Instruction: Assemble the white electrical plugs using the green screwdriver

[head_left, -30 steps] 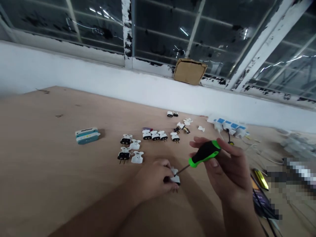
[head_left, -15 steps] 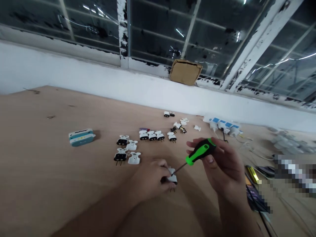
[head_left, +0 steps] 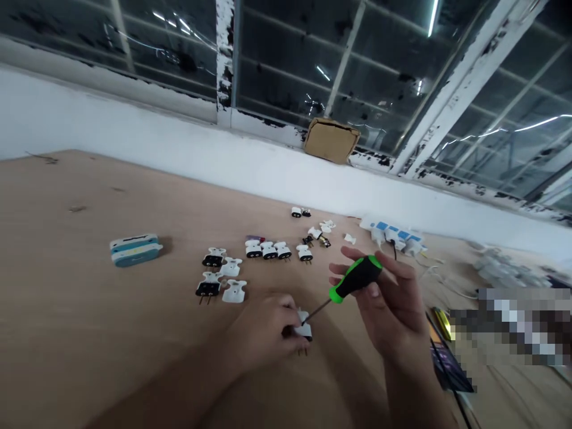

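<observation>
My left hand (head_left: 272,328) is closed around a white and black two-pin plug (head_left: 304,331), pinning it low over the table with its pins toward me. In my right hand (head_left: 388,304) is a green and black screwdriver (head_left: 356,279), gripped by its handle between thumb and fingers. Its shaft slants down to the left, and the tip meets the plug's white face. Beyond my left hand lie opened plugs with black pin bases (head_left: 208,289) and loose white plug covers (head_left: 235,291). Farther back stands a row of closed plugs (head_left: 269,250).
A teal and white case (head_left: 136,250) lies on the left of the wooden table (head_left: 89,322). On the right are a power strip (head_left: 393,233) with cables, clear plastic bags (head_left: 504,267) and a yellow object (head_left: 442,323). A cardboard piece (head_left: 331,140) leans at the window.
The camera view has shifted, so table items sit slightly farther left. The screwdriver handle has turned a little in my right hand; its tip stays on the plug.
</observation>
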Motion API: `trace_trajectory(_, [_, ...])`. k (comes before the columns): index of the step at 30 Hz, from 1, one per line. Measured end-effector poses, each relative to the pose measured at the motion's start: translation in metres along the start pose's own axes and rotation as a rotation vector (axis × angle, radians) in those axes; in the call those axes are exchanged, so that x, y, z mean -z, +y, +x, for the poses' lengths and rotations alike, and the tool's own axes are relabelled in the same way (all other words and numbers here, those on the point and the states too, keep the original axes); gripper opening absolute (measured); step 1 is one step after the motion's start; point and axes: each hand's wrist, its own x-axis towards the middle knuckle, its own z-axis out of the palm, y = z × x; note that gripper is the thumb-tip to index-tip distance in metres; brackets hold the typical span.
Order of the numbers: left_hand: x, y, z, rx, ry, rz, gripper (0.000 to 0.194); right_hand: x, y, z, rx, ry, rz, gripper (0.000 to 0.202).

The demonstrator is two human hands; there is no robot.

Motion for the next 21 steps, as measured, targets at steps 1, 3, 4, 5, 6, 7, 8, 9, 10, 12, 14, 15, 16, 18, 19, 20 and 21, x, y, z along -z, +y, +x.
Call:
trace_trajectory(1, [-0.0002, -0.0003, 0.0003, 0.002, 0.002, 0.0, 0.013, -0.0008, -0.0014, -0.0002, 0.005, -0.008, -0.003, 0.038])
trace_trajectory(3, [-0.0007, -0.0008, 0.0005, 0.0, 0.012, 0.005, 0.014, -0.0025, -0.0026, 0.0, 0.039, -0.016, -0.016, 0.04])
trace_trajectory(4, [-0.001, -0.0009, 0.0006, -0.003, 0.017, 0.007, 0.015, -0.0033, -0.0025, 0.0004, 0.068, -0.014, -0.023, 0.041])
trace_trajectory(5, [-0.0012, -0.0009, 0.0006, -0.008, 0.02, 0.008, 0.015, -0.0039, -0.002, 0.0009, 0.094, -0.009, -0.032, 0.043])
trace_trajectory(6, [-0.0014, -0.0009, 0.0007, -0.011, 0.022, 0.004, 0.014, -0.0042, -0.0014, 0.0015, 0.118, -0.001, -0.041, 0.045])
trace_trajectory(7, [-0.0016, -0.0008, 0.0009, -0.012, 0.021, -0.003, 0.015, -0.0041, -0.0007, 0.0019, 0.139, 0.01, -0.048, 0.047])
trace_trajectory(8, [-0.0017, -0.0008, 0.0011, -0.011, 0.02, -0.01, 0.015, -0.0036, -0.0001, 0.0022, 0.153, 0.023, -0.054, 0.047])
trace_trajectory(9, [-0.0016, -0.0007, 0.0013, -0.007, 0.017, -0.017, 0.015, -0.0027, 0.0004, 0.002, 0.151, 0.035, -0.057, 0.045])
trace_trajectory(10, [-0.0014, -0.0007, 0.0014, -0.002, 0.014, -0.024, 0.015, -0.0015, 0.0006, 0.0015, 0.137, 0.042, -0.058, 0.042])
trace_trajectory(12, [-0.0009, -0.0009, 0.0015, 0.007, 0.008, -0.039, 0.015, 0.0012, 0.0003, -0.0003, 0.087, 0.039, -0.058, 0.038])
trace_trajectory(14, [-0.0008, -0.0015, 0.0012, 0.011, 0.008, -0.053, 0.014, 0.003, -0.0005, -0.002, 0.052, 0.01, -0.055, 0.038])
trace_trajectory(15, [-0.0011, -0.002, 0.0009, 0.009, 0.009, -0.057, 0.014, 0.0033, -0.001, -0.0025, 0.051, -0.009, -0.053, 0.039])
trace_trajectory(16, [-0.0016, -0.0027, 0.0008, 0.006, 0.013, -0.057, 0.014, 0.0031, -0.0014, -0.0024, 0.063, -0.025, -0.05, 0.04])
trace_trajectory(18, [-0.0029, -0.0042, 0.0006, 0.001, 0.015, -0.053, 0.014, 0.0016, -0.0022, -0.0008, 0.098, -0.047, -0.034, 0.042])
trace_trajectory(19, [-0.0035, -0.0049, 0.0007, -0.001, 0.018, -0.051, 0.014, 0.0006, -0.0026, 0.0007, 0.108, -0.053, -0.023, 0.043])
trace_trajectory(20, [-0.004, -0.0054, 0.0009, -0.004, 0.017, -0.05, 0.013, -0.0003, -0.0031, 0.0023, 0.12, -0.059, -0.012, 0.044])
trace_trajectory(21, [-0.0043, -0.0058, 0.0012, -0.006, 0.017, -0.052, 0.013, -0.0011, -0.0038, 0.0038, 0.128, -0.064, -0.007, 0.046])
